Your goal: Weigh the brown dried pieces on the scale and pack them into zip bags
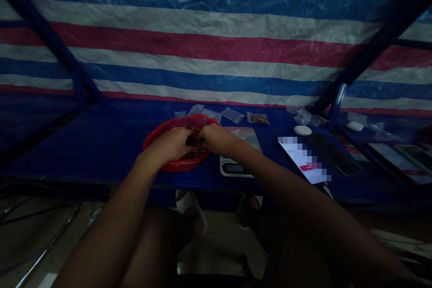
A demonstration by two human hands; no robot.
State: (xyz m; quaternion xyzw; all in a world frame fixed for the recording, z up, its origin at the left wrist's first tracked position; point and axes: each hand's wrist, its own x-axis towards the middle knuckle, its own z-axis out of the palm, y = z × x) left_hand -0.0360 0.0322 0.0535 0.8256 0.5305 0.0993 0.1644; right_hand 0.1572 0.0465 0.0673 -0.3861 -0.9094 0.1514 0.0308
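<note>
A red plastic bag (180,165) lies open on the blue table, holding a heap of small brown pieces (193,155). My left hand (173,143) reaches into it from the left, fingers curled down among the pieces. From the right side my right hand (215,138) also dips in, its fingers bent and close to the left fingertips. Both sets of fingertips are partly hidden, so what they grip is unclear. Under my right forearm sits a white digital scale (232,168), its small display facing me.
Behind the bag lie clear plastic zip bags (232,115) and one small bag of brown pieces (258,119). To the right are a lit phone (305,159) with a cable, a dark phone (334,155) and a white oval case (303,130). Blue metal posts (367,60) frame a striped tarp (209,47).
</note>
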